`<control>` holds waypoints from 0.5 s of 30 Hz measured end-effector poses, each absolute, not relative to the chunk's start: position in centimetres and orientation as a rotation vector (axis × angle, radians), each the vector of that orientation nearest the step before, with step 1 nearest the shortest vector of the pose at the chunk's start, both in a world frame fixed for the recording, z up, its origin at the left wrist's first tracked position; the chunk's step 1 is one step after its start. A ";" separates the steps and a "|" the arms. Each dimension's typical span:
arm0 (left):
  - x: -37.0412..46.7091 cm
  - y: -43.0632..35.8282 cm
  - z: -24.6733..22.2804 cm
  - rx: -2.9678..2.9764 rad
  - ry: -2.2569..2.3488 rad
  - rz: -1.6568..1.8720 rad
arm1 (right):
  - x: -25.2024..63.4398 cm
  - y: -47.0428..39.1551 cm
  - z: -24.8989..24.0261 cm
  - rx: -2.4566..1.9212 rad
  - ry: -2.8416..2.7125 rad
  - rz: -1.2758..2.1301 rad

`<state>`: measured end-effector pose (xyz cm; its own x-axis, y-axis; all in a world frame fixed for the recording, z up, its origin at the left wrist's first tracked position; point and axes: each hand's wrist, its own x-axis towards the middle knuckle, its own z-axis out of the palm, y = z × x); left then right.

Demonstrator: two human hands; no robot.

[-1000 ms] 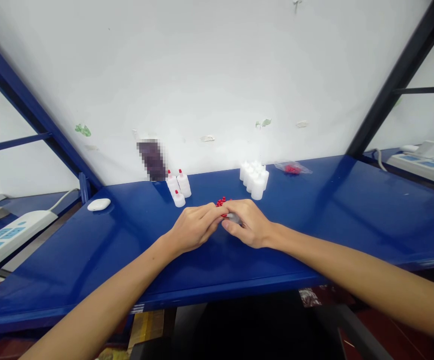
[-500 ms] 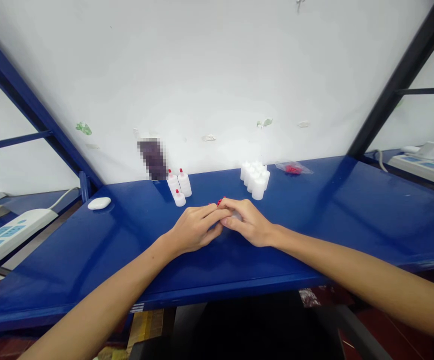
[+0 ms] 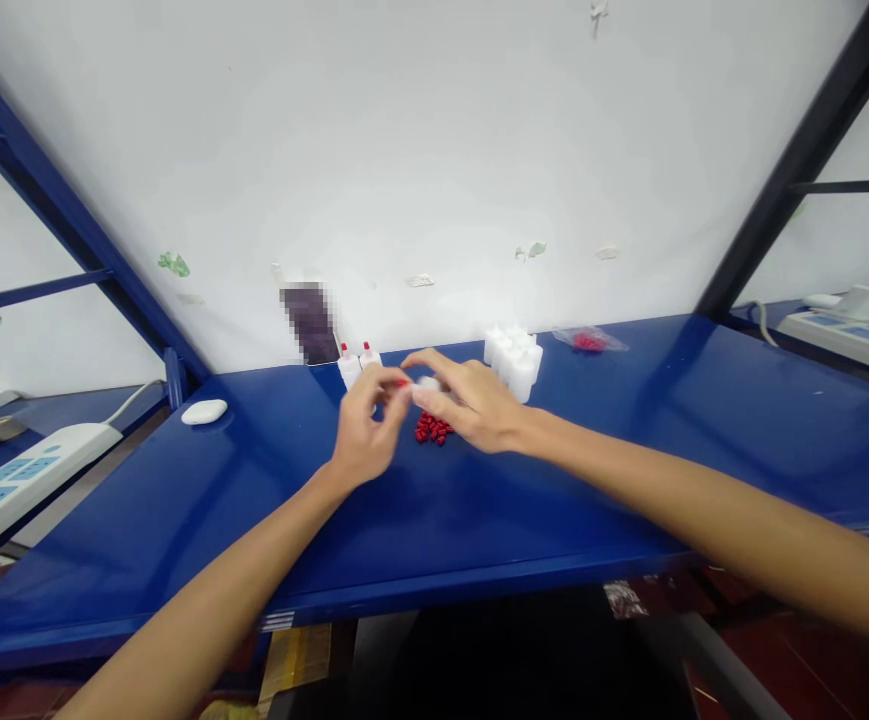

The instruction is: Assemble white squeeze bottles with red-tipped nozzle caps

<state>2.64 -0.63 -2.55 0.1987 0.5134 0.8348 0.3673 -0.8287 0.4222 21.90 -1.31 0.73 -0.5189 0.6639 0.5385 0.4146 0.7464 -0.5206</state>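
My left hand (image 3: 369, 428) pinches a small red cap (image 3: 403, 383) between thumb and fingertips, at the tip of a white nozzle lid (image 3: 428, 384). The fingers and thumb of my right hand (image 3: 471, 400) close around that lid, which is slightly blurred. Just below the hands, a pile of red caps (image 3: 432, 429) lies on the blue table. Two white squeeze bottles (image 3: 348, 369) with red tips stand behind my left hand, partly covered by it. To the right of them, beyond my right hand, is a cluster of white bottle parts (image 3: 515, 360).
A clear plastic bag (image 3: 590, 341) with red pieces lies at the back right of the blue table (image 3: 554, 510). A white oval case (image 3: 204, 412) sits at the left. A dark blurred-out object (image 3: 312, 322) leans on the wall. Power strips flank the table.
My hands have risen off the table and moved slightly left and back, now apart from each other's fingers. The red pile beneath them has come into view.
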 end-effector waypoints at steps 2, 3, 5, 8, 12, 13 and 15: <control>0.7 0.6 -2.2 2.153 1.016 1.931 | 22.7 -1.0 1.4 -0.804 -2.109 0.352; -0.5 1.1 -1.9 2.160 1.120 1.967 | 23.4 -0.8 1.7 -0.790 -2.039 0.332; -2.7 2.1 -1.3 2.383 1.371 1.754 | 25.2 -0.3 1.8 -0.753 -1.868 0.253; -5.0 2.8 -0.7 2.627 1.598 1.329 | 28.2 0.9 1.4 -0.700 -1.632 -0.010; -5.5 3.0 -0.7 2.688 1.711 1.063 | 30.8 2.4 0.4 -0.678 -1.589 -0.100; -5.4 3.0 -0.8 2.682 1.731 1.014 | 31.0 2.6 0.2 -0.700 -1.599 -0.098; -5.2 3.0 -0.9 2.657 1.775 0.921 | 31.2 2.9 0.0 -0.753 -1.609 -0.064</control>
<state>-5.20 3.03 -0.92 0.2826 0.7953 0.5364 0.8964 -0.4180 0.1474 31.18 2.93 -0.02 0.0105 0.4270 0.9042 0.4974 0.7822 -0.3751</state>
